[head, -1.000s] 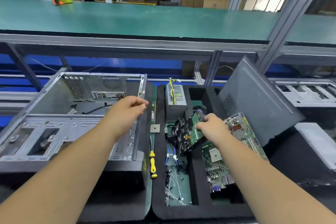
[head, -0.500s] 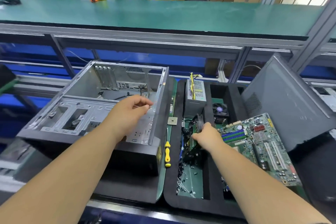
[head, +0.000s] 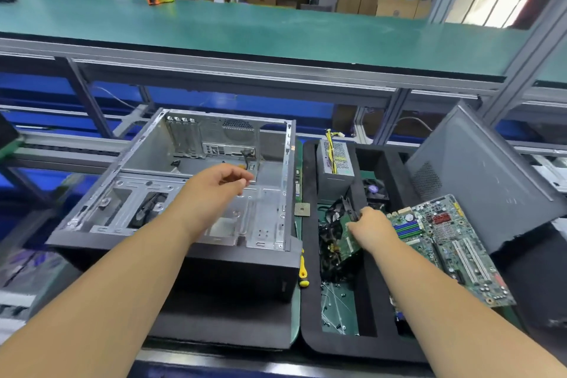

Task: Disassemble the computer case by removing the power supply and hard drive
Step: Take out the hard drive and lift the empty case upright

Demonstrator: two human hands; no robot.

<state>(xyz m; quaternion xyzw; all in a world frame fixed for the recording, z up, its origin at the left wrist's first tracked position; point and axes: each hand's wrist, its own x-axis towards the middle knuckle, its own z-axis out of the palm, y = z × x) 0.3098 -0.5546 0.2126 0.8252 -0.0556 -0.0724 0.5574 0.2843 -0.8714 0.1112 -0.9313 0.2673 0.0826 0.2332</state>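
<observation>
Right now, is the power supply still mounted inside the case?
No, the power supply sits in the black foam tray to the right of the open computer case.

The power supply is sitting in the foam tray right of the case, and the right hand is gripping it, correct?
Not quite. The head view shows the power supply in the foam tray right of the case, but the right hand grips a green circuit card nearer the camera.

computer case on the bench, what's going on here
A person is stripping a computer case, which lies open on its side. The left hand hovers over it, holding nothing. The right hand grips a green card in the foam tray, where the power supply and motherboard already sit.
</observation>
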